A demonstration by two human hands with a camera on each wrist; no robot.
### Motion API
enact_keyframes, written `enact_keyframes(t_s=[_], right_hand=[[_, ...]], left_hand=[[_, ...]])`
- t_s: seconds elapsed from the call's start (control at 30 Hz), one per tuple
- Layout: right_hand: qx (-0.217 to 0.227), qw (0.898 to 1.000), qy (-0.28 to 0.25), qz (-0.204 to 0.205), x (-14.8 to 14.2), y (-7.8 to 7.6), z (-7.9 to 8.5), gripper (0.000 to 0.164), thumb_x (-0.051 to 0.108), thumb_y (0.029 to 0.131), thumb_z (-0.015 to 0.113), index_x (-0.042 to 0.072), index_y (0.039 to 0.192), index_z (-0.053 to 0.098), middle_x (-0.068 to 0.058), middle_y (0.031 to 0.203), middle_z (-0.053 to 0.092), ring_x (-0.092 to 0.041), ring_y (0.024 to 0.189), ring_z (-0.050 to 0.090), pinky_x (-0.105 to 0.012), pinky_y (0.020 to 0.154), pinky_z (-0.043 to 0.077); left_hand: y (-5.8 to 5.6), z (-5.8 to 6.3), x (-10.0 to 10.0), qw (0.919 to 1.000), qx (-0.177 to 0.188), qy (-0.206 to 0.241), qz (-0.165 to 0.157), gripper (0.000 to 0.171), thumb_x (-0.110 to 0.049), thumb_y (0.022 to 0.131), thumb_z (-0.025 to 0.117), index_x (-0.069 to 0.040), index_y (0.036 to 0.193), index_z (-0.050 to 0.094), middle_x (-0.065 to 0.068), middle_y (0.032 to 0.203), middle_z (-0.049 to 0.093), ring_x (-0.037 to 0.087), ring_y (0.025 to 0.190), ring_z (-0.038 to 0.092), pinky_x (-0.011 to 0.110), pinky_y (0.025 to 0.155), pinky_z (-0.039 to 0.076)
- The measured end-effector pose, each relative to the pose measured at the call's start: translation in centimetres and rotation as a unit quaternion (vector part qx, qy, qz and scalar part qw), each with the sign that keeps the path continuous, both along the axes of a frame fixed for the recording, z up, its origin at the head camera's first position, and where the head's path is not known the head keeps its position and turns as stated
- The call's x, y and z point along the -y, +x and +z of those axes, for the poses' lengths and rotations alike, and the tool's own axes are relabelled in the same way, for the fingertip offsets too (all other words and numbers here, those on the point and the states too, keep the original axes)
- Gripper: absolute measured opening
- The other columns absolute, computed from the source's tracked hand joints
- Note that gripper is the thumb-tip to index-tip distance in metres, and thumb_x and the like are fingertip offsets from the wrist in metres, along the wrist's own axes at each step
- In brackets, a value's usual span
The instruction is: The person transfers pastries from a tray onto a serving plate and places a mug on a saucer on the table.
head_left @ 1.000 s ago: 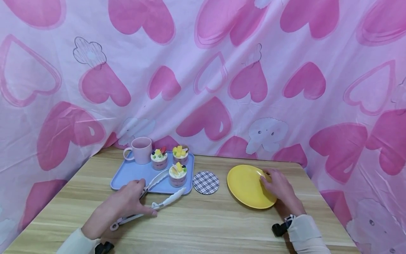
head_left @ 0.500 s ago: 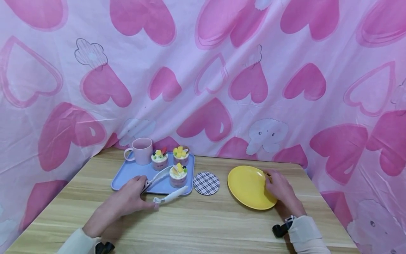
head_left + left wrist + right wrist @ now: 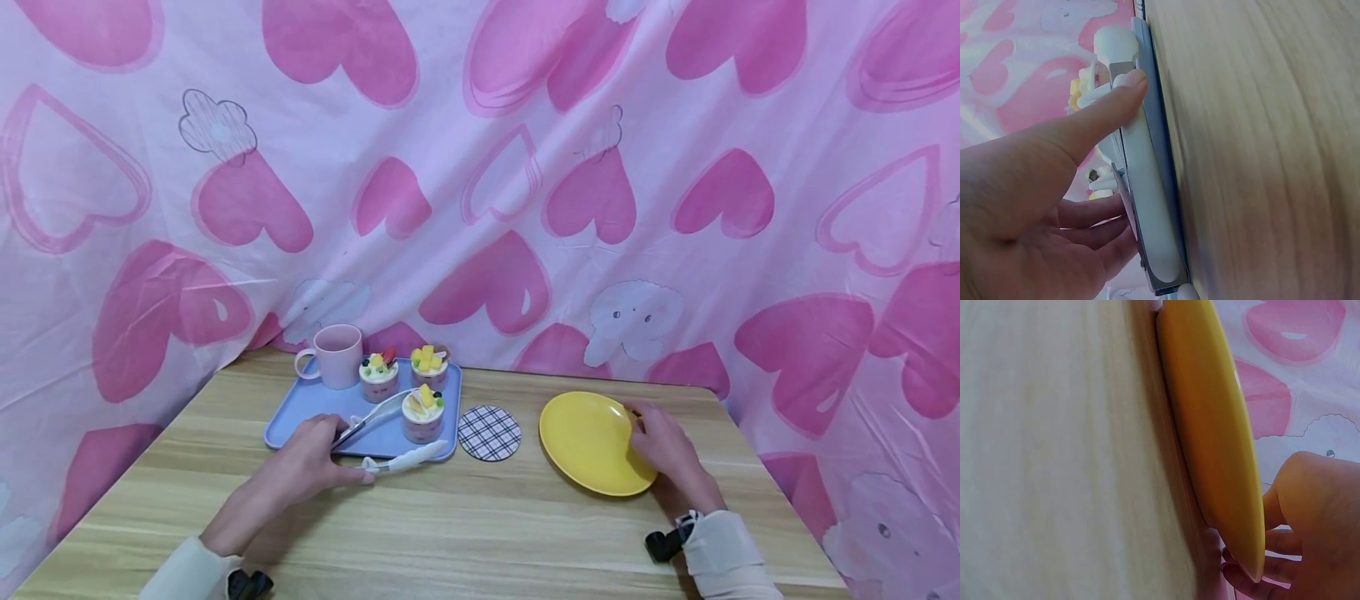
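Note:
My left hand [image 3: 311, 454] holds a pair of tongs [image 3: 412, 457] with white tips, thumb on one arm and fingers on the other. The tongs' arms are spread, one tip behind a dessert cup [image 3: 422, 425] and the other in front of it; contact with the cup I cannot tell. That cup, topped with cream and fruit, stands at the front right of the blue tray [image 3: 300, 421]. My right hand [image 3: 669, 446] grips the right rim of a yellow plate [image 3: 588, 446] lying on the table. In the right wrist view, fingers reach under the plate's edge [image 3: 1216, 437].
Two more dessert cups, one with a strawberry [image 3: 378, 383] and one with yellow cubes [image 3: 430, 375], share the tray with a pink mug [image 3: 339, 358]. A checked round coaster [image 3: 489, 433] lies between tray and plate. A heart-patterned cloth [image 3: 480, 275] hangs behind the table [image 3: 465, 533].
The tongs have shifted slightly up toward the tray, their hinge end passing out of sight behind my left hand. My right hand's thumb has drawn back toward the plate's rim; the plate stays put.

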State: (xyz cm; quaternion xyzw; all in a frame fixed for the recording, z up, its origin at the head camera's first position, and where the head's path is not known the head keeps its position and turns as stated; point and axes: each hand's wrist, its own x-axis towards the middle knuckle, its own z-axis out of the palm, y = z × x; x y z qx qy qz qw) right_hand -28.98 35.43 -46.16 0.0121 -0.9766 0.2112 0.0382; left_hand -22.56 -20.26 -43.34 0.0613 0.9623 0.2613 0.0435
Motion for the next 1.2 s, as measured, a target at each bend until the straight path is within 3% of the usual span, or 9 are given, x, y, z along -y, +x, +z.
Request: enact_keyframes(t_s=[0.1, 0.2, 0.37, 0.53, 0.67, 0.83, 0.97, 1.2], right_hand=[[-0.002, 1.000, 0.002, 0.001, 0.0, 0.0, 0.0, 0.048, 0.007, 0.105, 0.053, 0.001, 0.154, 0.055, -0.030, 0.151, 0.057, -0.047, 0.131, 0.057, -0.071, 0.115, 0.044], [-0.004, 1.000, 0.002, 0.001, 0.0, 0.0, 0.0, 0.048, 0.007, 0.106, 0.053, 0.001, 0.154, 0.056, -0.030, 0.152, 0.057, -0.047, 0.131, 0.057, -0.071, 0.115, 0.044], [0.001, 1.000, -0.007, -0.002, -0.1, 0.0, -0.1, 0.048, 0.006, 0.106, 0.053, 0.001, 0.154, 0.055, -0.029, 0.151, 0.058, -0.045, 0.125, 0.058, -0.070, 0.114, 0.045], [-0.009, 1.000, -0.009, 0.005, -0.4, 0.0, 0.0, 0.048, 0.002, 0.104, 0.052, 0.001, 0.152, 0.058, -0.029, 0.143, 0.063, -0.041, 0.114, 0.060, -0.067, 0.109, 0.050], [-0.014, 1.000, -0.011, 0.008, -0.6, -0.2, -0.1, 0.050, -0.002, 0.102, 0.053, 0.001, 0.151, 0.059, -0.029, 0.139, 0.065, -0.040, 0.112, 0.061, -0.066, 0.107, 0.052], [-0.002, 1.000, -0.018, 0.003, -0.9, -0.2, -0.1, 0.052, -0.005, 0.099, 0.056, -0.001, 0.150, 0.058, -0.028, 0.133, 0.066, -0.039, 0.107, 0.061, -0.063, 0.104, 0.055], [-0.002, 1.000, -0.017, 0.002, -1.1, -0.3, -0.1, 0.050, -0.004, 0.099, 0.057, 0.001, 0.149, 0.060, -0.025, 0.124, 0.068, -0.036, 0.101, 0.061, -0.056, 0.095, 0.058], [-0.019, 1.000, -0.015, 0.014, -1.4, -0.3, -0.1, 0.045, -0.003, 0.100, 0.057, 0.000, 0.144, 0.064, -0.023, 0.114, 0.071, -0.033, 0.094, 0.063, -0.048, 0.084, 0.058]], left_hand=[[-0.2, -0.1, 0.1, 1.0000, 0.000, 0.002, -0.008, 0.088, -0.055, 0.070, 0.100, 0.002, 0.127, 0.065, 0.005, 0.102, 0.065, 0.022, 0.095, 0.058, 0.037, 0.081, 0.053], [-0.2, -0.2, 0.1, 0.9998, -0.004, 0.000, -0.019, 0.087, -0.055, 0.072, 0.099, 0.002, 0.128, 0.064, 0.004, 0.101, 0.065, 0.020, 0.093, 0.059, 0.036, 0.080, 0.052], [0.0, -0.3, -0.1, 0.9997, -0.014, 0.003, -0.021, 0.097, -0.060, 0.076, 0.094, 0.003, 0.139, 0.058, 0.011, 0.116, 0.070, 0.022, 0.101, 0.062, 0.045, 0.090, 0.060], [0.1, -0.7, -0.2, 0.9992, -0.036, 0.007, -0.019, 0.098, -0.063, 0.080, 0.090, 0.004, 0.142, 0.055, 0.018, 0.127, 0.069, 0.026, 0.109, 0.064, 0.054, 0.098, 0.060], [0.1, -0.9, -0.3, 0.9988, -0.043, 0.011, -0.021, 0.094, -0.063, 0.083, 0.088, 0.002, 0.142, 0.055, 0.018, 0.129, 0.068, 0.027, 0.112, 0.065, 0.056, 0.100, 0.060], [0.0, -1.1, -0.4, 0.9981, -0.050, 0.020, -0.030, 0.085, -0.058, 0.086, 0.088, 0.001, 0.139, 0.057, 0.014, 0.123, 0.070, 0.023, 0.107, 0.065, 0.052, 0.097, 0.062], [0.0, -1.0, -0.4, 0.9980, -0.049, 0.023, -0.034, 0.081, -0.057, 0.086, 0.088, 0.000, 0.135, 0.059, 0.009, 0.114, 0.069, 0.021, 0.100, 0.062, 0.044, 0.087, 0.063], [-0.1, -1.0, -0.4, 0.9985, -0.038, 0.024, -0.032, 0.075, -0.056, 0.088, 0.087, -0.001, 0.131, 0.061, 0.005, 0.102, 0.065, 0.018, 0.092, 0.058, 0.033, 0.074, 0.052]])
